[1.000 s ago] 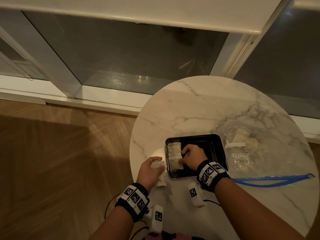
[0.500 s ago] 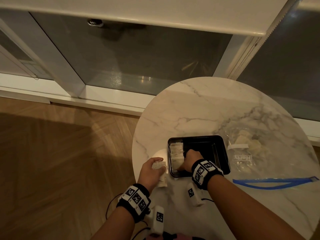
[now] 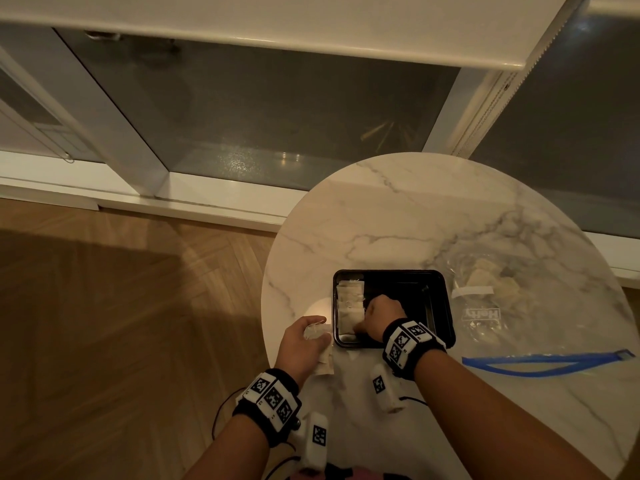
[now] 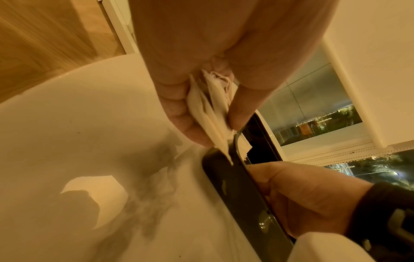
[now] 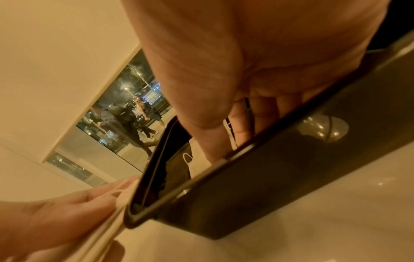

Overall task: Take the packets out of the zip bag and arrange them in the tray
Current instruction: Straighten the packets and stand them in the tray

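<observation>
Thin, soft paper packets (image 3: 350,306) lie in a row at the left end of the shiny black tray (image 3: 440,299), and the right hand (image 3: 381,315) reaches in with curled fingers pressing on them. The left hand (image 3: 301,344) pinches a small bunch of packets (image 4: 212,113) just beside the tray's left rim. The tray sits on a round, smooth white marble table (image 3: 398,220) beside a crinkly clear zip bag (image 3: 502,306) with a blue strip, over a wooden floor (image 3: 121,323) by big dark windows (image 3: 259,116).

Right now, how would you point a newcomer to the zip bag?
Start at the round marble table and find the black tray near its front. The zip bag lies just right of it: clear plastic holding pale packets, with a blue zip strip along its near edge.
</observation>
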Motion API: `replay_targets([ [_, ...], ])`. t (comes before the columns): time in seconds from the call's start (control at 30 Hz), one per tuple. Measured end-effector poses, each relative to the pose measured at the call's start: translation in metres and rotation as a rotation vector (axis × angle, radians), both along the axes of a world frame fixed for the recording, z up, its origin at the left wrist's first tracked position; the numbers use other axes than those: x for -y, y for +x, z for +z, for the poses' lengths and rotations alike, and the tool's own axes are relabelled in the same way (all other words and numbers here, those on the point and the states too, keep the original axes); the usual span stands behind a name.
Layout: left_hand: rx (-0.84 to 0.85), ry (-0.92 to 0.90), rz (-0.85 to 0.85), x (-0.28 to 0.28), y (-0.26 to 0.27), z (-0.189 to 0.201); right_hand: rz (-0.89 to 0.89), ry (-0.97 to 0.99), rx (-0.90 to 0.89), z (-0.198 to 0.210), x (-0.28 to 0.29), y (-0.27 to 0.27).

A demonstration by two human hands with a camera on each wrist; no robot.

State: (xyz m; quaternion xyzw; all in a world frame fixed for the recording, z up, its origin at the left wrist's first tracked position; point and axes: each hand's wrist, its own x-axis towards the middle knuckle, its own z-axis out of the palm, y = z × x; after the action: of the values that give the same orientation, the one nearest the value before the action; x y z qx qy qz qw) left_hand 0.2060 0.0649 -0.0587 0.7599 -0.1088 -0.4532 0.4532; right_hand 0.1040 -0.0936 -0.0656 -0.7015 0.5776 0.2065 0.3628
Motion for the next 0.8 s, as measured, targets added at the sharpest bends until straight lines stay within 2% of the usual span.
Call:
replay_targets([
  [0.27,-0.010,0.015,-0.004,0.001,-0.002,0.003,0.009,0.003,0.016,-0.001,0.006,-0.001],
  [0.43,-0.030,0.004,0.056,0.001,0.004,0.010,-0.071,-0.038,0.170,0.020,0.014,-0.011],
  [0.5,-0.118,-0.003,0.115,0.001,0.006,0.014,-0.161,-0.011,0.312,0.037,0.014,-0.018],
  [0.57,-0.300,-0.063,0.227,0.002,0.007,0.019,-0.252,0.092,0.475,0.057,0.010,-0.024],
  [0.67,-0.511,-0.191,0.345,0.004,0.005,0.026,-0.255,0.240,0.615,0.080,-0.003,-0.030],
  [0.73,-0.553,-0.248,0.309,0.008,0.001,0.036,-0.205,0.303,0.643,0.087,-0.015,-0.031],
  [0.8,-0.486,-0.237,0.222,0.014,-0.004,0.043,-0.199,0.332,0.675,0.087,-0.026,-0.031],
])
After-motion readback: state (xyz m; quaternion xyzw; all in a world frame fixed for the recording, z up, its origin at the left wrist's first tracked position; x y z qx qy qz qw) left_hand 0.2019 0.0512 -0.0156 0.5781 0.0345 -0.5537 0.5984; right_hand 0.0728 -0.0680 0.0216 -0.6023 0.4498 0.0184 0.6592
